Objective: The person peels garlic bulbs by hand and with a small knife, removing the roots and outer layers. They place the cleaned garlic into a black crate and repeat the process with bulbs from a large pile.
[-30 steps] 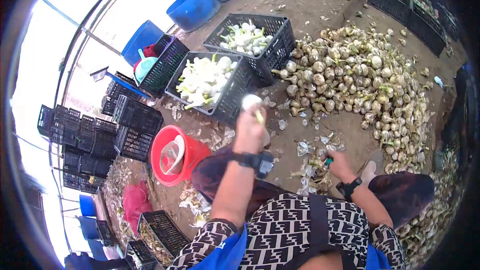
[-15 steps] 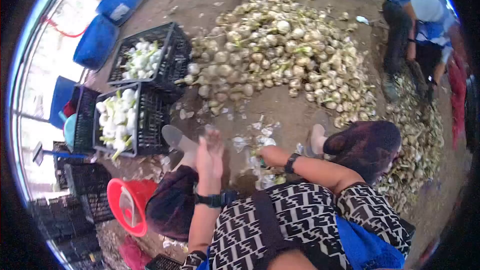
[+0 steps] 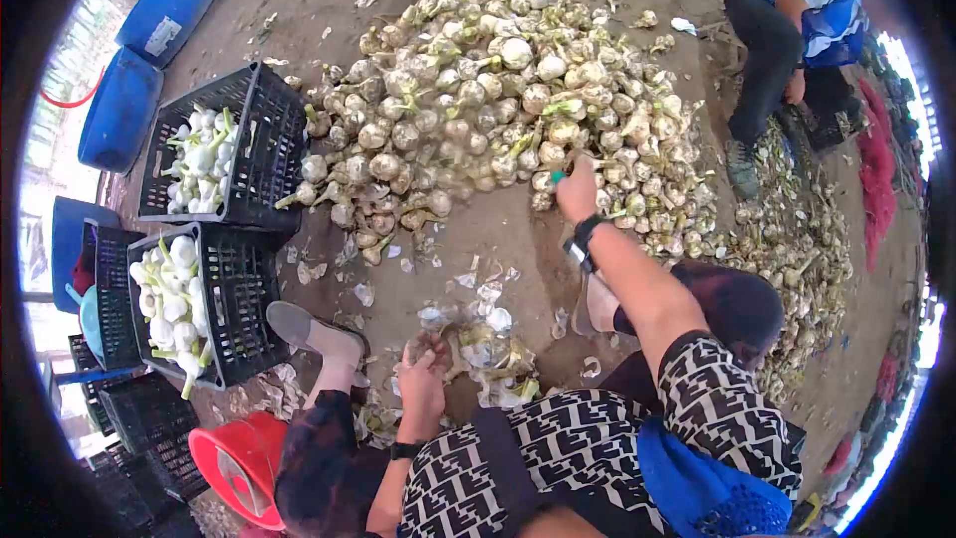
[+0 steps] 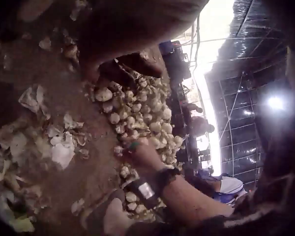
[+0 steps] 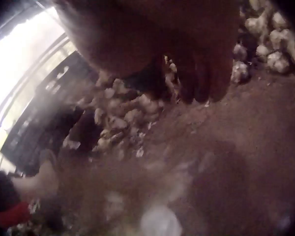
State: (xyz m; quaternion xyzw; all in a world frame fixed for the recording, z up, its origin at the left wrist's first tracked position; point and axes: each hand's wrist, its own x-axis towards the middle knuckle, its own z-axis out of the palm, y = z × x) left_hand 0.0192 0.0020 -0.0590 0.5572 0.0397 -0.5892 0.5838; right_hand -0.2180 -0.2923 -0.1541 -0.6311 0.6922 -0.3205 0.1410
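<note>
My right hand (image 3: 578, 194) reaches to the near edge of a heap of garlic bulbs (image 3: 498, 90) with roots and stalk stubs. A small green object (image 3: 557, 176) shows at its curled fingers, most of it hidden by them. The left wrist view also shows this green object (image 4: 133, 145), with a bulb (image 4: 119, 150) right at the fingertips. My left hand (image 3: 422, 379), fingers loosely bent and nothing seen in them, hovers by peeled skins (image 3: 493, 339) on the ground between my feet. In the right wrist view the right hand (image 5: 162, 44) is dark, its fingers pointing down.
Two black crates (image 3: 264, 144) (image 3: 244, 304) of cleaned white garlic stand at the left. Nearer me is a red bucket (image 3: 261, 458). Blue tubs (image 3: 119, 110) line the far left. Another person (image 3: 797, 20) bends over garlic at the right.
The white garlic bulb that my left hand held over the crates is gone from it; that hand has come back low. My right hand has stretched forward to the heap. The view has swung right.
</note>
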